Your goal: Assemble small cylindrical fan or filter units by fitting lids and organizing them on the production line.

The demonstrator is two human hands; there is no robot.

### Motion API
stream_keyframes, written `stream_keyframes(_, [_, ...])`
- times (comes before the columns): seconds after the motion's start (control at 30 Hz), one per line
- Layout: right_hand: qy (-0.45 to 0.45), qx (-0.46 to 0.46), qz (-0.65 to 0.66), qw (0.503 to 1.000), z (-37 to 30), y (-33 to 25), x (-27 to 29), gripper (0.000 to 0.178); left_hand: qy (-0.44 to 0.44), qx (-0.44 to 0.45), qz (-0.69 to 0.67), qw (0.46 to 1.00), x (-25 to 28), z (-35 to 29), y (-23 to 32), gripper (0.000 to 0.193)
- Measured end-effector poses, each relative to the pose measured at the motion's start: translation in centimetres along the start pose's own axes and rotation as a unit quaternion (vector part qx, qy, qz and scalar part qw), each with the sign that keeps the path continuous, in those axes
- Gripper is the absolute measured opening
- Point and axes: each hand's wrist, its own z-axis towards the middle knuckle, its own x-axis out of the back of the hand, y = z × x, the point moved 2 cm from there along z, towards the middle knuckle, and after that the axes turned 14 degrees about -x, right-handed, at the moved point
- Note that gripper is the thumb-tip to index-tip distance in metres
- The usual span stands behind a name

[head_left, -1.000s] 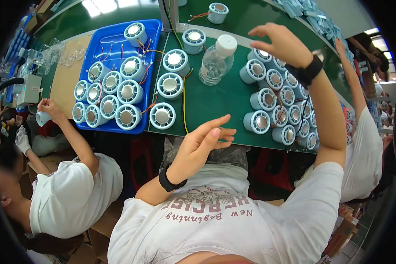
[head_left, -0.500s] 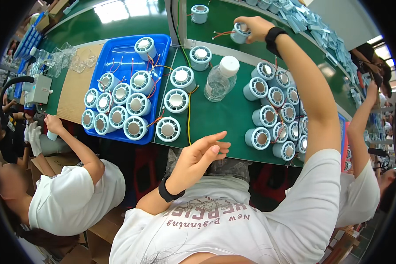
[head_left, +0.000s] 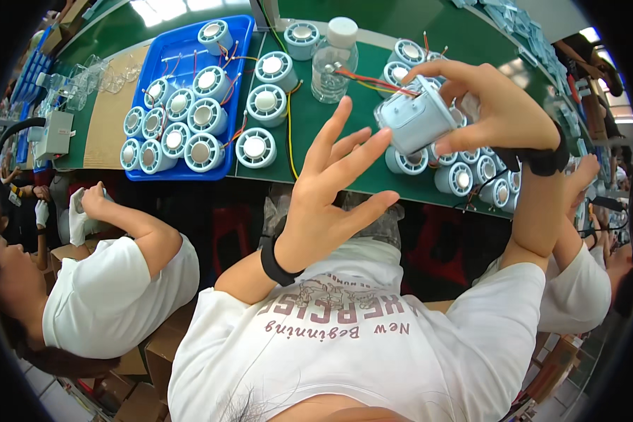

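My right hand point(head_left: 503, 105) grips a light blue cylindrical housing point(head_left: 418, 118) between thumb and fingers, in front of my chest. The housing is tilted on its side, and red, orange and yellow wires point(head_left: 369, 79) stick out of it to the left. My left hand point(head_left: 330, 172) is open, its fingers spread, just left of the housing and holding nothing. Its index fingertip comes close to the housing's edge; whether they touch I cannot tell. Similar housings point(head_left: 454, 178) with slotted rims and round centres stand behind my right hand, partly hidden by it.
A blue tray point(head_left: 243, 42) at the left carries several more housings. Others point(head_left: 266, 102) stand between it and a clear bottle with a white cap point(head_left: 334, 70) on the green table point(head_left: 330, 133). Blue pieces point(head_left: 503, 28) are heaped at the far right. People sit on both sides.
My right hand has brought the housing from the far side of the table toward my chest and tilted it. My left hand has risen toward it with fingers spreading. The view has shifted.
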Motion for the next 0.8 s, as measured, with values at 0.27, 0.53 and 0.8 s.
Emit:
stream_keyframes(0.27, [-0.062,-0.005,0.025,0.998,-1.0,-1.5,-3.3,0.061,0.047,-0.046,-0.003,0.998,-1.1,-1.8,-1.0,0.070])
stream_keyframes(0.53, [-0.025,0.031,0.099,0.994,-0.5,-0.5,-2.5,0.057,0.134,0.077,-0.314,0.937,-0.5,-1.5,0.3,0.067])
stream_keyframes(0.8, [0.025,0.129,0.060,0.989,0.9,-1.7,-3.4,0.064,0.114,0.191,-0.466,0.856,0.9,-1.5,0.0,0.064])
